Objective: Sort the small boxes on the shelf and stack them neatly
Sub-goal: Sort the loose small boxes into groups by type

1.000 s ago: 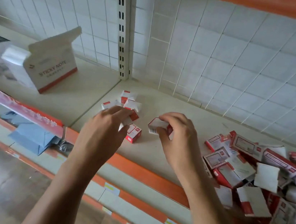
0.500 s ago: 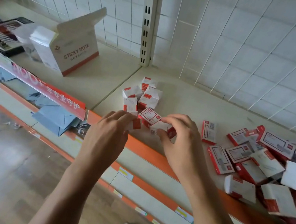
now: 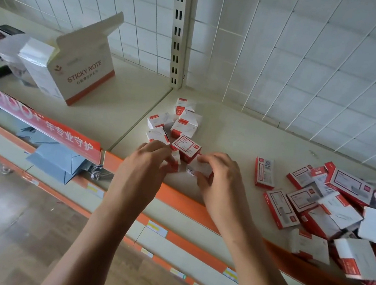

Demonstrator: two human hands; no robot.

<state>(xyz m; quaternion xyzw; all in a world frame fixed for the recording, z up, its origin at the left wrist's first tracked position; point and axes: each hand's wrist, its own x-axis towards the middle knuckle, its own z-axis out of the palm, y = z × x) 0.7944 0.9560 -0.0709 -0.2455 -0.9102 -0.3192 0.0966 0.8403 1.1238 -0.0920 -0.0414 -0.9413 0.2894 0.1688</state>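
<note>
Small red-and-white boxes lie on the cream shelf (image 3: 231, 133). Near the shelf's left end stands a little group of boxes (image 3: 180, 122), some upright. My left hand (image 3: 145, 165) pinches a small box (image 3: 176, 161) at the front edge, fingers curled round it. My right hand (image 3: 219, 180) grips another small box (image 3: 199, 170) with a barcode showing, right beside the left one. A box with a red-framed label (image 3: 187, 149) sits just behind both hands. A loose heap of boxes (image 3: 332, 204) sprawls at the right.
An open carton marked STICKY NOTE (image 3: 81, 73) stands on the neighbouring shelf to the left. A slotted upright post (image 3: 179, 31) and wire grid back the shelves. An orange lip (image 3: 182, 196) runs along the front edge. A single box (image 3: 264, 172) lies between hands and heap.
The view has tilted down and shifted. Both hands have come nearer the front edge and closer together, each still holding a box beside the small group.
</note>
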